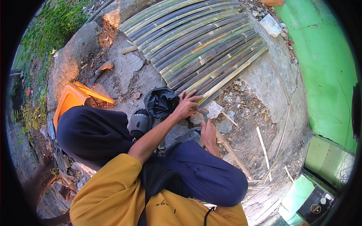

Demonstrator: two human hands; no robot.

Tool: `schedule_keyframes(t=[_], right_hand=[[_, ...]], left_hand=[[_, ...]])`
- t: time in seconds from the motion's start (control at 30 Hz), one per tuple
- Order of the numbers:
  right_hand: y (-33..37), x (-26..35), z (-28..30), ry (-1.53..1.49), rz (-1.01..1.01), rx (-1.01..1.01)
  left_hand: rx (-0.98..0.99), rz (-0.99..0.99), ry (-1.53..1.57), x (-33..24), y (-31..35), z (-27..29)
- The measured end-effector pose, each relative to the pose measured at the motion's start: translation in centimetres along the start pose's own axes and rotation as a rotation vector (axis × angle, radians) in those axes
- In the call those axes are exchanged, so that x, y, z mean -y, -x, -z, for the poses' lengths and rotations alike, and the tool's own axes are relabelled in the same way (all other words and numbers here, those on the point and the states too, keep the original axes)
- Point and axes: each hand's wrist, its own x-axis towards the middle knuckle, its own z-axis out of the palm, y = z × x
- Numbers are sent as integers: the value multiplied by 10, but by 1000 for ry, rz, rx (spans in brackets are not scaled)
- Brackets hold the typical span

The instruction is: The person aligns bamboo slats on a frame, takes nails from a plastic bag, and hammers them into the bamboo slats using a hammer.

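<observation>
Split bamboo slats (203, 45), green to dark brown, lie side by side as a panel ahead of me. At its near corner my left hand (186, 106) rests by the slat ends with its fingers spread. Whether a small nail sits under its fingertips cannot be made out. My right hand (208, 132) is closed round the teal grip of a hammer (204, 112), whose head is close beside the left fingertips. A crumpled black plastic bag (160, 102) stands just left of my left hand, between my legs.
An orange plastic chair (69, 100) is at the left. Near it lies a curved tool with a wooden handle (101, 71). Bamboo strips (263, 148), a long stick (233, 155) and rubble litter the ground at right, below a green wall (320, 67). Plants (52, 26) grow far left.
</observation>
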Motion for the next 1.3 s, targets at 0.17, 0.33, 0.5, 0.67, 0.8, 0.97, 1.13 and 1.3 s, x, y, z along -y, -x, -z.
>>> schedule_keyframes(t=[0.17,0.33,0.5,0.67,0.8,0.97,1.13,1.3], right_hand=[[3,20,12,-102,40,-88],[2,-4,-1,85,82,-28],[-4,18,13,-57,84,-81],[0,-5,2,52,39,6],[-2,17,11,-109,25,-32],[-7,4,-1,119,2,87],[0,3,6,-65,-2,-32],[-2,-3,0,65,113,-47]], left_hand=[[-25,-11,21,5,2,3],[-9,7,-14,-2,1,0],[-26,3,-11,0,5,4],[6,18,-24,-6,1,3],[13,43,-2,-1,7,5],[-19,1,2,1,1,3],[-25,-15,2,-1,-2,3],[-28,-6,-35,1,2,0]])
